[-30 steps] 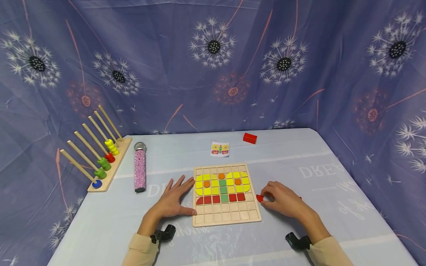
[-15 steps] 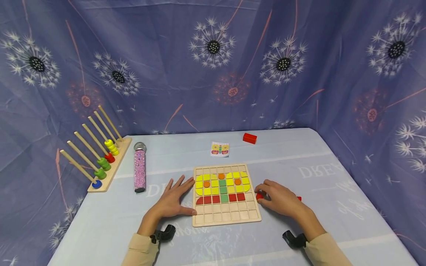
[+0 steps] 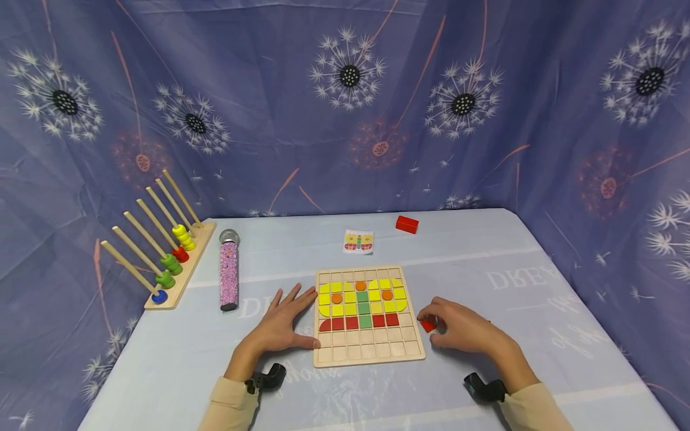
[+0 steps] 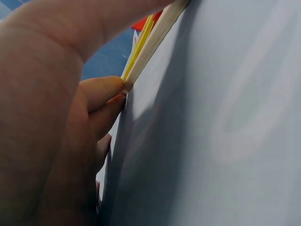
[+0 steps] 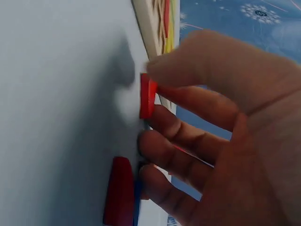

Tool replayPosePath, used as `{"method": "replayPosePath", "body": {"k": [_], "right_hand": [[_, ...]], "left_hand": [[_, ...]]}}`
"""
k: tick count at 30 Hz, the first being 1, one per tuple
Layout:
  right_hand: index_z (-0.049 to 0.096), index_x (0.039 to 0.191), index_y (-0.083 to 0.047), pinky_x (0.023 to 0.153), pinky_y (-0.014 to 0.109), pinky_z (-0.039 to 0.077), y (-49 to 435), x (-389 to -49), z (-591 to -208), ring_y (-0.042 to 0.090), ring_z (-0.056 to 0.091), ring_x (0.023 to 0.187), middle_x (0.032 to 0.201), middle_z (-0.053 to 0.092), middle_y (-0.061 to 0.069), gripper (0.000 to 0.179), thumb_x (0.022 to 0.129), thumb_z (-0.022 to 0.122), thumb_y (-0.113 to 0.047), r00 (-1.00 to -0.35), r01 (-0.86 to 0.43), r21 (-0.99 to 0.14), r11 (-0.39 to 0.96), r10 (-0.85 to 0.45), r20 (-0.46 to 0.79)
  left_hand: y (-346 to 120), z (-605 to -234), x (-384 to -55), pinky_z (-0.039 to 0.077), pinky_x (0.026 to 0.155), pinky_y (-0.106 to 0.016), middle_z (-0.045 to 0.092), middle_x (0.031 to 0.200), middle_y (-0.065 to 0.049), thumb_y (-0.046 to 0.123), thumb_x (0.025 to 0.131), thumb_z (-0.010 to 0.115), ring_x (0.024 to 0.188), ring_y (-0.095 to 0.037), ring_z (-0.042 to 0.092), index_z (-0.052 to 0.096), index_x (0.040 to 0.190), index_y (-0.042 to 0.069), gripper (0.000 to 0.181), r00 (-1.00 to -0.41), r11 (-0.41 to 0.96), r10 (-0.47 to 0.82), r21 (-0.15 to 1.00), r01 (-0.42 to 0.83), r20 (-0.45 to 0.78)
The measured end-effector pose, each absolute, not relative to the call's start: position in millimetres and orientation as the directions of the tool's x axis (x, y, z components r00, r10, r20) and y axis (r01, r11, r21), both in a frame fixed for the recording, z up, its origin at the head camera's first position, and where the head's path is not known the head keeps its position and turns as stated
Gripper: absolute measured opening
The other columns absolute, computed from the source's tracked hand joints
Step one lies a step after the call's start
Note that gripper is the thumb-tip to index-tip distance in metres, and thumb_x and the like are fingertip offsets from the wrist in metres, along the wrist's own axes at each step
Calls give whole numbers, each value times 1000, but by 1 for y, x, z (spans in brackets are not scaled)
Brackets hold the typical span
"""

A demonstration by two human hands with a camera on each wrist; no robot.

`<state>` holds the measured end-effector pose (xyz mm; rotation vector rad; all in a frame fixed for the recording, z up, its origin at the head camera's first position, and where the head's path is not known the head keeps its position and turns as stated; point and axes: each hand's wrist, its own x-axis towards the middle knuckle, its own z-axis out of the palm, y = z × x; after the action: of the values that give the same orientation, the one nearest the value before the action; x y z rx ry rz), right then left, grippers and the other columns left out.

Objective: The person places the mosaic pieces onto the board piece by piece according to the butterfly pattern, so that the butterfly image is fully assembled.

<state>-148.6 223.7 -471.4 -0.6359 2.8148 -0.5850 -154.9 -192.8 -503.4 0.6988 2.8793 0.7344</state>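
Note:
A wooden grid board [image 3: 369,355] holds yellow, orange, green and red tiles in a butterfly-like pattern. At its left edge rests my left hand [image 3: 280,326], fingers spread, thumb and fingertips touching the rim; the left wrist view shows the fingertips against the board's side [image 4: 153,44]. Just off the right edge, my right hand [image 3: 458,326] has its thumb and curled fingers around a small red tile [image 5: 146,96], close over the table. Another red piece [image 5: 119,193] and a blue one [image 5: 137,200] lie beneath that hand, mostly hidden in the head view.
Behind the board lie a butterfly picture card [image 3: 358,242] and a red block [image 3: 406,224]. To the left are a pink glittery microphone [image 3: 229,275] and a wooden peg stand with coloured beads [image 3: 180,272]. A dandelion-print curtain [image 3: 302,120] hangs behind the table.
My right hand shifts slightly toward the board and back, and the red tile turns between its fingers. The thumb is now lower and farther from the index finger. The left hand stays put.

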Motion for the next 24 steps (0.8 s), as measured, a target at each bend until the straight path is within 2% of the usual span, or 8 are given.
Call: {"method": "replayPosePath", "body": {"k": [4, 11, 17, 24], "right_hand": [[69, 102, -25, 62, 24, 44, 226, -148, -473, 7, 49, 72, 81, 52, -11, 30, 73, 76, -17, -881, -386, -431, 816, -464, -89], [67, 92, -23, 63, 23, 45, 222, -151, -476, 7, 48, 71, 77, 51, -13, 24, 72, 79, -20, -907, -371, -429, 823, -421, -23], [68, 94, -23, 62, 22, 45, 211, -153, -475, 6, 49, 70, 75, 51, -13, 22, 76, 79, -25, -901, -406, -424, 810, -433, 34], [69, 97, -23, 64, 23, 45, 195, -154, -475, 5, 48, 71, 77, 51, -14, 27, 74, 80, -28, -909, -382, -408, 829, -417, 3]], "left_hand": [[-192, -503, -155, -3, 115, -50, 27, 155, 7, 74, 61, 72, 145, -22, 10, 34, 151, 20, 112, -890, 775, 455, 478, 414, 34], [-192, -503, -155, -5, 115, -49, 26, 156, 9, 75, 60, 71, 145, -21, 8, 33, 152, 21, 113, -896, 787, 444, 473, 396, 12], [-192, -503, -155, -5, 115, -47, 24, 156, 11, 77, 60, 70, 145, -19, 6, 32, 152, 22, 113, -896, 793, 443, 467, 390, -4], [-192, -504, -155, -5, 115, -48, 25, 156, 10, 77, 60, 69, 145, -20, 7, 31, 152, 22, 114, -895, 789, 446, 470, 396, 5]]}}
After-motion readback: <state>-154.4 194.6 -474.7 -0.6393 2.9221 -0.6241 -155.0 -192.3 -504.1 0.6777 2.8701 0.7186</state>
